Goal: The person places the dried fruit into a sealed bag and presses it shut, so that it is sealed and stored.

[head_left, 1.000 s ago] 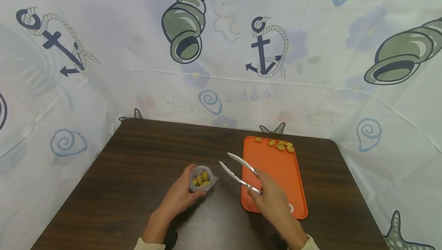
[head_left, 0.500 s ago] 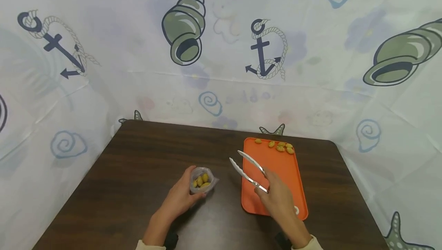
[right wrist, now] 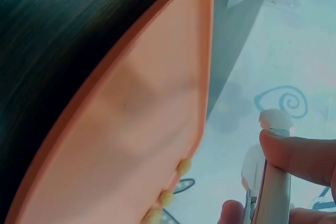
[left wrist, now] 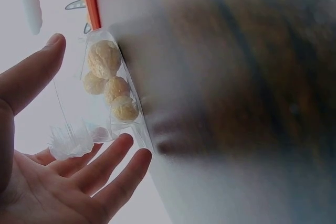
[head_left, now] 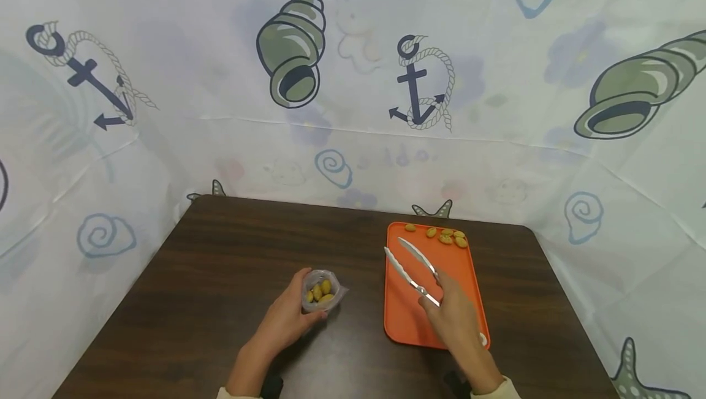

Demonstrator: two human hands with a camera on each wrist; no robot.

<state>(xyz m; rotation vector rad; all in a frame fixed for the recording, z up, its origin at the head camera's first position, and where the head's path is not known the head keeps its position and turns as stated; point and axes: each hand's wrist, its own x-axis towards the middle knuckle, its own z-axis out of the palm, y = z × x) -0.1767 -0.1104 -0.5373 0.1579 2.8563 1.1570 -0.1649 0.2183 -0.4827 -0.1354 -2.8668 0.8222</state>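
Observation:
Around a clear plastic bag, upright on the table, curve the thumb and fingers of my left hand. Several small oval yellow-tan, nut-like pieces with wrinkled surfaces lie inside the bag, whose mouth is spread wide. My right hand grips silver tongs with white tips over an orange tray. Nothing is between the tong tips, which are apart. More of the same pieces lie along the tray's far edge. Part of the tongs' handle is hidden by the right hand.
The dark wood table extends left of the bag and right of the tray. A white cloth printed with shells and anchors hangs behind and beside it. A small white ring shows near the tray's front right corner, beside the right wrist.
My right hand has moved right with the tongs, from the gap beside the bag to over the tray. The left hand and bag stay in place.

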